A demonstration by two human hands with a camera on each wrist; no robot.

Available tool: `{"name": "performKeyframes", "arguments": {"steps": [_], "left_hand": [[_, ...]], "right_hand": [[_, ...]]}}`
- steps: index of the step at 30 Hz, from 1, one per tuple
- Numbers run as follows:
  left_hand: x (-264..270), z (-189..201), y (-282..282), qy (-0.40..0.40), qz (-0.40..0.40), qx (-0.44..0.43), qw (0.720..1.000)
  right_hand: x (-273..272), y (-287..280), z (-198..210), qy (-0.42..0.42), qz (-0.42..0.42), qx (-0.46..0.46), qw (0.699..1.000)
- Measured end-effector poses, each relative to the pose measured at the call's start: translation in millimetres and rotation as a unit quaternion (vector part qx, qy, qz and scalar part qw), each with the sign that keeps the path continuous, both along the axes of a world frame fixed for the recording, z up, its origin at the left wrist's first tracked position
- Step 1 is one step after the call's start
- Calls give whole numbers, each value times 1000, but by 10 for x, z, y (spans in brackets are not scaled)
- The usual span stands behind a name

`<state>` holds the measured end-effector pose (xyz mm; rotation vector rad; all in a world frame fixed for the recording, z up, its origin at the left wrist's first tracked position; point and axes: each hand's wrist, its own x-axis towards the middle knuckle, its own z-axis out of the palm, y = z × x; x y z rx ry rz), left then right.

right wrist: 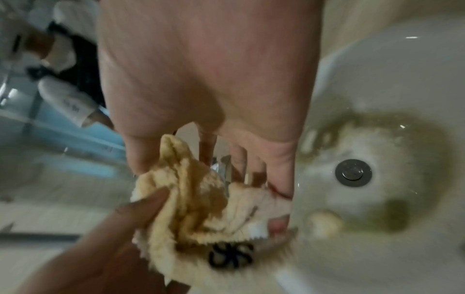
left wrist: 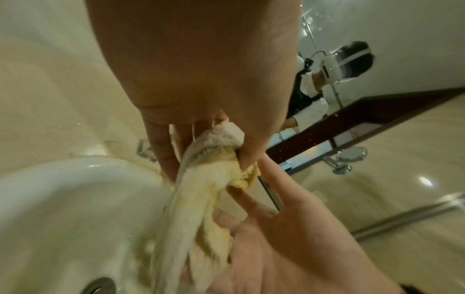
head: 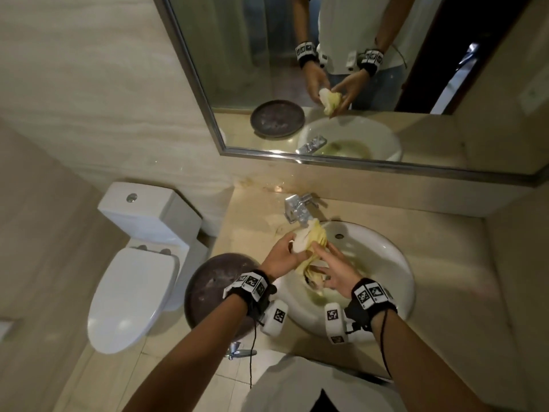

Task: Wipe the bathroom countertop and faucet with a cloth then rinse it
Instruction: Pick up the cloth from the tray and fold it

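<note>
The yellow cloth (head: 309, 242) is bunched up over the white sink (head: 386, 251), just below the shiny faucet (head: 298, 208). Its top end is touching or almost touching the spout. The rest hangs down into the bowl. It looks wet and a bit dirty.

The left hand (head: 280, 257) holds the top of the cloth. Its thumb and fingers (left wrist: 163, 157) pinch a folded white edge. The right hand (head: 332, 269) is lower down, with its fingers (head: 322, 251) mostly spread and lying along the cloth. From its own wrist view, the thumb and fingers seem to close loosely on the cloth, so it is holding it too.

I think this is the rinse step, at the end of the job. The bowl has murky yellow-green water around the drain (right wrist: 353, 172). I cannot tell if water is running from the faucet right now.

Next, I think the hands need to squeeze and rub the cloth so the dirt comes out. Both hands should stay over the bowl so drips do not land on the beige worktop (head: 255, 221).

A dark round dish (head: 214, 283) sits on the worktop to the left of the sink. A white toilet (head: 139, 263) stands farther left. A big mirror (head: 326, 69) hangs on the wall above.
</note>
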<state>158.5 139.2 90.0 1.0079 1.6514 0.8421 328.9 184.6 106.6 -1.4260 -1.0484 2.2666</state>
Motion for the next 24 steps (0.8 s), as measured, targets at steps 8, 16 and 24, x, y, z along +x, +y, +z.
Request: {"name": "performKeyframes", "arguments": {"steps": [8,16,24], "left_hand": [[381,-212,126,74,-60,30,995],[703,17,158,-295,102,-149,938],[812,109,271,-377,146,-85,911]], "right_hand": [[543,114,14,40,-102,-14,994],[718,226,127,68,-169,36,983],[771,269,208,-69,-108,88,988]]}}
